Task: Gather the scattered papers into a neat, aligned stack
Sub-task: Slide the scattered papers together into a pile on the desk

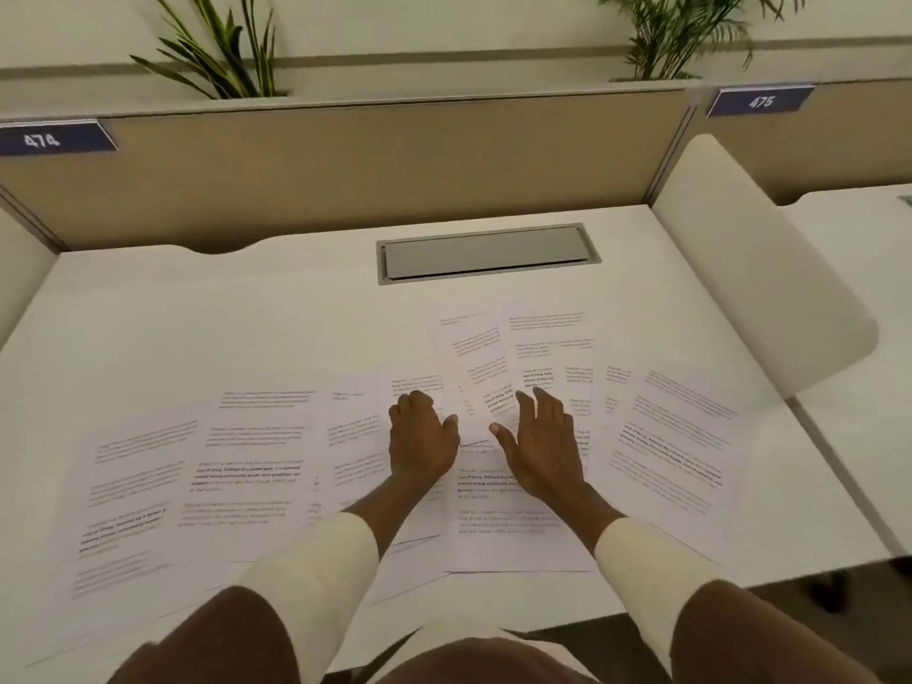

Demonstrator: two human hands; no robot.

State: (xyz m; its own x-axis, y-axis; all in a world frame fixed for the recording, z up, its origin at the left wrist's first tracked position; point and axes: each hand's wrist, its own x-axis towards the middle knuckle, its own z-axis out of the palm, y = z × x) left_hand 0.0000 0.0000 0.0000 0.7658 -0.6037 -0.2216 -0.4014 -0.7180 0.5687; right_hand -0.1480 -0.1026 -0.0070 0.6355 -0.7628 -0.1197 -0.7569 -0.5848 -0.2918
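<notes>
Several printed white papers (247, 466) lie fanned out and overlapping across the white desk (197, 318), from the near left to the right side. One sheet (474, 357) stands out at the far middle, tilted, with another sheet (548, 338) beside it. My left hand (419, 439) rests palm down on the papers at the centre, fingers curled. My right hand (540, 446) lies flat just to its right, fingers spread, touching the lower edge of the tilted sheet. Neither hand grips a sheet.
A grey cable hatch (486, 254) is set into the desk behind the papers. A tan partition (345, 160) closes the back, a white rounded divider (740, 269) the right side. Plants (222, 56) stand behind the partition. The desk's front edge is near my knees.
</notes>
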